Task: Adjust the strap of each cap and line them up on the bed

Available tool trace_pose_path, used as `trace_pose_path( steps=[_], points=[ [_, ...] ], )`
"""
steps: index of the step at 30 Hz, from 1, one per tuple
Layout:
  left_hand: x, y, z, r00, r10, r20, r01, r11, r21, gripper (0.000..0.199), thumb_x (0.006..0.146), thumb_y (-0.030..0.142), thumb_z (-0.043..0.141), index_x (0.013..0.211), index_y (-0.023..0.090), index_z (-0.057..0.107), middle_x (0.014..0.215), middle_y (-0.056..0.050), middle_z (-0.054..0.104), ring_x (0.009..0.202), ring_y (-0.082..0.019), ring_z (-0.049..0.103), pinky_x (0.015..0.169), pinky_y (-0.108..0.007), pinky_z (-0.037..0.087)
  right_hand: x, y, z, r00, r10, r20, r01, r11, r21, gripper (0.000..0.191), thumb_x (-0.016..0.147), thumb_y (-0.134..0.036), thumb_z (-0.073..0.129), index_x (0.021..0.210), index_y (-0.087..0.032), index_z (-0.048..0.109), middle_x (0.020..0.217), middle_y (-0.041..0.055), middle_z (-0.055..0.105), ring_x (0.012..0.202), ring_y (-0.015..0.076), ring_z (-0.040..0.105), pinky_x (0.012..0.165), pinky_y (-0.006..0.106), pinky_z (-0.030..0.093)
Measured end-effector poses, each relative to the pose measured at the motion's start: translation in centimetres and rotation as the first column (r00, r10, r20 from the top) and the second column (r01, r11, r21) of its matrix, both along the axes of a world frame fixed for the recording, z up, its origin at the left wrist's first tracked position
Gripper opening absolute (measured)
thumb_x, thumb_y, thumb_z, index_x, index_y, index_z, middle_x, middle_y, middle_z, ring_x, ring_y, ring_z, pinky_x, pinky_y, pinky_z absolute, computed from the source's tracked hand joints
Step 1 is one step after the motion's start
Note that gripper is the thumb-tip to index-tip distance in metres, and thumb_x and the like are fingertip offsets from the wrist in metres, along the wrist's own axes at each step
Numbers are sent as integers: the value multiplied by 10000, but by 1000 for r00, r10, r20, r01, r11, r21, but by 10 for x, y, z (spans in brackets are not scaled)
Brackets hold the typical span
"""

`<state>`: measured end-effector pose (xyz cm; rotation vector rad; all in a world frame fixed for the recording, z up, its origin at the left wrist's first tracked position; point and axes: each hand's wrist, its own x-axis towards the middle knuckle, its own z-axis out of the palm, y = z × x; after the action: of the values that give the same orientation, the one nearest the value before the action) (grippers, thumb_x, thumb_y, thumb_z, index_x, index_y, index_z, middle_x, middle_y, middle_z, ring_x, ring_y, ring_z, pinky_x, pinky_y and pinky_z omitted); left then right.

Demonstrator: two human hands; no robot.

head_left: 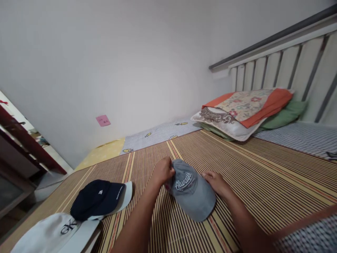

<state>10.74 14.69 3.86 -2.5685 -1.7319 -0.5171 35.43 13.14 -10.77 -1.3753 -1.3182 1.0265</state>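
A grey baseball cap with white "Always" lettering is in front of me over the striped mat, its brim pointing toward me. My left hand is closed on the left edge of its crown, fingers curled. At the cap's right side, my right hand grips the edge where crown and brim meet; its thumb is partly hidden. Left of my left forearm sits a navy baseball cap, with a pale brim showing beneath it. Nearer to me, a white cap marked "CK" is cut off by the frame's lower edge.
The striped mat covers a bed against a white wall. Pillows and an orange-edged floral cloth lie by the slatted headboard at right. A pink note is on the wall. A dark red door frame stands far left.
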Motion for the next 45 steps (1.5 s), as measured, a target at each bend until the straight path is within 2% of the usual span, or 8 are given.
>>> trace_pose_path(
  steps=[5,12,21,26,30,34,39,45],
  points=[
    [59,49,8,985,-93,-144,95,996,3,153,841,112,602,978,168,640,1026,-86,707,973,-224,656,823,-315,480,27,16,-16,961,-278,-11,278,961,12,354,782,-406,544,964,-154,714,1040,195,783,991,307,752,851,374,575],
    [97,79,-7,947,-190,-259,188,982,-33,195,956,282,650,1099,150,660,1123,-76,692,1065,-244,649,976,-468,520,41,14,-23,911,-411,39,408,910,71,341,819,-390,533,992,-150,701,990,178,786,938,287,760,820,364,585],
    [72,88,-23,991,-98,-94,94,994,-49,207,934,253,670,1122,170,663,1079,-53,714,1003,-210,667,930,-400,535,36,9,-14,907,-407,104,393,910,131,247,792,-398,532,840,-202,674,878,160,783,866,290,769,779,379,596],
    [2,50,-63,959,256,120,-256,967,-14,277,1010,192,416,1191,152,622,1097,-97,725,991,-186,686,857,-295,527,34,4,-7,901,-413,131,382,901,208,291,789,-416,498,877,-203,675,911,168,784,869,291,768,786,390,599],
    [-53,-1,-128,846,517,129,-514,856,-60,397,983,208,427,1293,33,603,1386,-271,610,1328,-351,554,1080,-469,459,27,-1,14,911,-379,163,317,896,312,376,839,-459,460,976,-188,682,980,159,784,897,281,760,815,387,592],
    [-68,-26,-171,832,547,87,-543,837,-67,533,1027,314,363,1501,99,481,1633,-192,397,1539,-350,288,1253,-537,231,10,7,48,918,-296,264,175,900,400,353,904,-435,449,996,-196,693,957,110,784,881,244,745,786,332,571],
    [-68,-20,-185,828,558,49,-555,830,-57,571,1038,352,285,1554,152,426,1671,-147,345,1560,-316,253,1270,-530,206,-12,49,104,828,-152,540,-79,921,380,205,891,-251,556,975,-195,734,955,82,787,892,219,718,802,303,526],
    [-68,-21,-186,829,557,44,-556,830,-26,553,1018,305,317,1521,132,469,1644,-162,393,1540,-311,304,1268,-503,227,-53,95,141,524,36,851,-254,960,115,143,887,-283,760,955,-160,735,1022,70,762,993,229,706,921,412,546]
  ],
)
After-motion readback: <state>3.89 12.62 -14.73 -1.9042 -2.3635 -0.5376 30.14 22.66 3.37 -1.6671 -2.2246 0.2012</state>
